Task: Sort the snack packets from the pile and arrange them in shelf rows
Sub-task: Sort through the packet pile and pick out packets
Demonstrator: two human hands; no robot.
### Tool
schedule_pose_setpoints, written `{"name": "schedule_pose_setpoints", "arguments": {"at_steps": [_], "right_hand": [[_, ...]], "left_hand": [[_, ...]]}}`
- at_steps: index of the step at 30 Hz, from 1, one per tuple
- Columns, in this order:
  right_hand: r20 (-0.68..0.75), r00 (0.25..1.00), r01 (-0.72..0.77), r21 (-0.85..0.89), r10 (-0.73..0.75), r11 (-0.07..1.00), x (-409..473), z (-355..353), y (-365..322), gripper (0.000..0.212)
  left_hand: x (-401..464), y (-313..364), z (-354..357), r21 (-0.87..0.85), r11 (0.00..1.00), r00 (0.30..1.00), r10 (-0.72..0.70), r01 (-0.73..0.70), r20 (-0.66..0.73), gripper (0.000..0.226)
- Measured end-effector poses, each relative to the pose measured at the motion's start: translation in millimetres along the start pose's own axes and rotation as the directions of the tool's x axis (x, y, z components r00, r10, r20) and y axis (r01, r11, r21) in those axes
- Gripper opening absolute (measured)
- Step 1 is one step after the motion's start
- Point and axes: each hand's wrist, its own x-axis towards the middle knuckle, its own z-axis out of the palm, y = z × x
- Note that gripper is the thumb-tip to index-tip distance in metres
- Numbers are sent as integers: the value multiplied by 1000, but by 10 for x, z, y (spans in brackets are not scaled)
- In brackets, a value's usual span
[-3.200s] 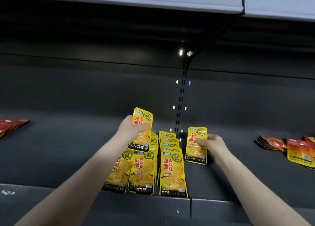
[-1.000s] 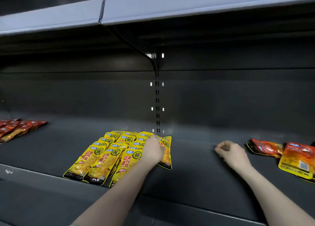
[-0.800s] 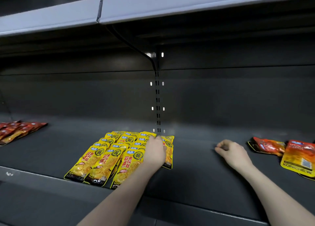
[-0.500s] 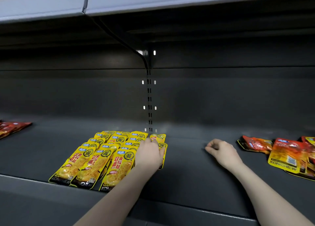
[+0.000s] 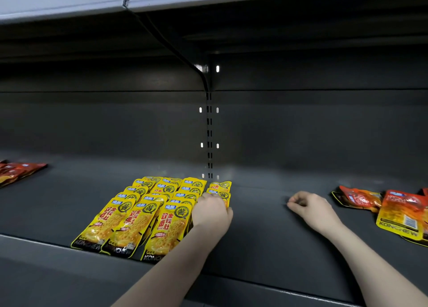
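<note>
My left hand [image 5: 212, 211] lies palm down on the fourth, rightmost row of yellow snack packets [image 5: 220, 192], covering the front one; the fingers bend over its top edge, though I cannot tell whether they pinch it or only press on it. Just left of that hand lie three fuller rows of the same yellow packets [image 5: 143, 216], each row overlapping like tiles toward the back wall, the nearest packets reaching close to the front lip of the dark shelf [image 5: 266, 244].

My right hand [image 5: 312, 210] rests on bare shelf well to the right of the rows, knuckles up, fingers curled under and holding nothing that I can see (the fingertips touch the metal).

Beyond it, at the right edge, sits the unsorted pile [image 5: 403, 211]: a red packet [image 5: 357, 197] lying flat and, just beside it, an orange packet with a yellow border, overlapping others that run out of view. Far to the left another group of red packets [image 5: 18, 171] lies fanned on the same shelf. A slotted upright [image 5: 209, 133] runs up the back panel behind the yellow rows.
</note>
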Motion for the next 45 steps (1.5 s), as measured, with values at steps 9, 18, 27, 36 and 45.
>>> {"name": "schedule_pose_setpoints", "arguments": {"at_steps": [9,18,27,36,45], "right_hand": [[6,1000,6,2,-6,1000,-17,-11,-8,8],[-13,1000,1,6,-1,1000,-31,-2,-21,9],[-43,998,-40,-41,39,998,-58,-132,33,10],[-208,978,-89,-262,34,961,-530,-435,328,18],[-407,913,-195,-370,30,908,-988,-996,711,17]], "left_hand": [[82,2,43,214,975,997,70,-60,-41,41],[168,-18,72,195,976,994,106,-97,-37,45],[156,14,7,137,985,984,124,-106,-131,51],[-24,332,-190,41,968,956,250,-246,-151,51],[-176,870,-335,-190,901,920,373,-390,-122,52]]}}
